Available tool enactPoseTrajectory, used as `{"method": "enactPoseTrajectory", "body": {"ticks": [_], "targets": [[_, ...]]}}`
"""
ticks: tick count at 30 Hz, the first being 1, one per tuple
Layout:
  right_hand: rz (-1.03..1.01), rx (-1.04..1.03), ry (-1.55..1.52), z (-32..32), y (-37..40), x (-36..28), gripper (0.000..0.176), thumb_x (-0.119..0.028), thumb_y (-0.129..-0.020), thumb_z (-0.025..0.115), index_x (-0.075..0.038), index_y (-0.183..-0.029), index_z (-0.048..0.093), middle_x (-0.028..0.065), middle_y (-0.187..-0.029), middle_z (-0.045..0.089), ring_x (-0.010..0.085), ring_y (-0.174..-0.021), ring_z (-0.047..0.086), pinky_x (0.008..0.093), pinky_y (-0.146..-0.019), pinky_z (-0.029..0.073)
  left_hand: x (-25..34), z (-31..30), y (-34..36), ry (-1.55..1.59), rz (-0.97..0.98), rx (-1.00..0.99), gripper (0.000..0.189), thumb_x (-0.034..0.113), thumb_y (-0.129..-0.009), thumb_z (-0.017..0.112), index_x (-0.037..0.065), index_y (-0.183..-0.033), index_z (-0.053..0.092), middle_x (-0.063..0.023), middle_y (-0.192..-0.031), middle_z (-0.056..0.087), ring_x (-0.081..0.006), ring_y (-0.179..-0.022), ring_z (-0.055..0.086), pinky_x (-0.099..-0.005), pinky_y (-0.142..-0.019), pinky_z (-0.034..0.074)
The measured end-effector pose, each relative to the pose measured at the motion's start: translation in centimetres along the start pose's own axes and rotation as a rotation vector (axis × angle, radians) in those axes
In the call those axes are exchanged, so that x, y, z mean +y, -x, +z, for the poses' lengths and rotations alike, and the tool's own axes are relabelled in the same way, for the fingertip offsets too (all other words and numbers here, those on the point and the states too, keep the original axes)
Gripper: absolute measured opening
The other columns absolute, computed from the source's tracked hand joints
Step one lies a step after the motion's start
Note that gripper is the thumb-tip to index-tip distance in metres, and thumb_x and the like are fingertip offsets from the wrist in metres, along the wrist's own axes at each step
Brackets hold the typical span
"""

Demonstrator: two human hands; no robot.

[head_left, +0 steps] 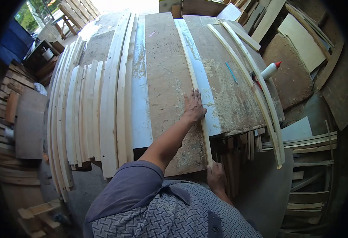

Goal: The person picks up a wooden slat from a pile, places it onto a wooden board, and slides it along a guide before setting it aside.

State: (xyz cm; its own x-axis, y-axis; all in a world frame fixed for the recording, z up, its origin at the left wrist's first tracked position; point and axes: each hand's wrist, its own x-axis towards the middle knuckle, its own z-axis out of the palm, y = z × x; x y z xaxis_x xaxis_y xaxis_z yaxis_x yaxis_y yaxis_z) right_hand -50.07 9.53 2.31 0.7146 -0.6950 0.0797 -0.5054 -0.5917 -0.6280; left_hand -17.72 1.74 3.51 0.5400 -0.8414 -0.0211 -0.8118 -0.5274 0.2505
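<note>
A long, narrow wooden strip (187, 55) runs away from me along the worktable, beside a pale blue-white board (199, 67). My left hand (194, 106) lies flat across the strip about midway, fingers stretched forward. At the near end, by the table's front edge, my right hand (216, 176) is closed round the strip's tip; some of its fingers are hidden. Sawdust and shavings are scattered over the brown plywood (164, 67) under and around the strip.
Several pale wooden slats (84, 115) lie side by side on the left. On the right are two long strips (257, 75), a blue pencil (231, 72) and a white glue bottle (269, 72) with a red tip. Stacked wood offcuts (311, 144) fill the right side.
</note>
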Motion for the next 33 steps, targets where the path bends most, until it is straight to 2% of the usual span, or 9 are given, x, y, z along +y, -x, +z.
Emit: {"method": "enactPoseTrajectory", "body": {"ticks": [9, 18, 30, 31, 33], "targets": [[-0.09, -0.023, -0.034, 0.8, -4.0, 0.5, 0.027, -0.014, -0.094, 0.056, 0.001, -0.117, 0.058, 0.0193, -0.096, 0.056, 0.0396, -0.086, 0.061, 0.0463, -0.073, 0.051, -1.2, -1.0, -3.4, -0.033, -0.012, -0.039, 0.088, 0.042, -0.088, 0.055, -0.008, -0.152, 0.021, -0.0218, -0.162, 0.016, -0.0365, -0.151, 0.009, -0.0617, -0.118, 0.01], [-0.13, -0.008, -0.017, 2.1, -8.6, 0.2, 0.03, -0.015, -0.094, 0.057, 0.006, -0.116, 0.057, 0.0192, -0.096, 0.056, 0.0378, -0.088, 0.061, 0.0454, -0.075, 0.051, -3.3, -1.7, -8.1, -0.122, -0.015, -0.073, 0.087, 0.043, -0.089, 0.052, -0.006, -0.153, 0.018, -0.0207, -0.162, 0.013, -0.0351, -0.152, 0.007, -0.0591, -0.119, 0.01], [-0.105, 0.011, -0.054, 4.3, -15.9, -0.7, 0.034, -0.016, -0.094, 0.056, 0.01, -0.115, 0.059, 0.0213, -0.097, 0.058, 0.0382, -0.089, 0.062, 0.0451, -0.079, 0.052, -6.7, -3.2, -15.3, -0.122, -0.088, -0.129, 0.089, 0.046, -0.09, 0.057, 0.0, -0.155, 0.017, -0.0146, -0.165, 0.009, -0.0341, -0.152, 0.008, -0.061, -0.118, 0.013], [-0.099, 0.017, -0.054, 4.7, -16.6, -0.6, 0.034, -0.016, -0.094, 0.056, 0.01, -0.115, 0.059, 0.0213, -0.097, 0.058, 0.0382, -0.089, 0.062, 0.0451, -0.079, 0.052, -7.0, -3.4, -16.0, -0.127, -0.109, -0.141, 0.088, 0.048, -0.09, 0.055, 0.003, -0.156, 0.017, -0.0111, -0.165, 0.008, -0.0336, -0.152, 0.004, -0.0622, -0.118, 0.012], [-0.116, 0.026, -0.056, 5.5, -18.1, -0.6, 0.033, -0.015, -0.093, 0.055, 0.01, -0.113, 0.059, 0.0217, -0.099, 0.058, 0.0382, -0.091, 0.062, 0.0447, -0.08, 0.051, -8.1, -3.5, -17.2, -0.132, -0.11, -0.129, 0.087, 0.051, -0.091, 0.052, 0.005, -0.156, 0.017, -0.0095, -0.165, 0.008, -0.0331, -0.152, 0.002, -0.0631, -0.118, 0.011]]}}
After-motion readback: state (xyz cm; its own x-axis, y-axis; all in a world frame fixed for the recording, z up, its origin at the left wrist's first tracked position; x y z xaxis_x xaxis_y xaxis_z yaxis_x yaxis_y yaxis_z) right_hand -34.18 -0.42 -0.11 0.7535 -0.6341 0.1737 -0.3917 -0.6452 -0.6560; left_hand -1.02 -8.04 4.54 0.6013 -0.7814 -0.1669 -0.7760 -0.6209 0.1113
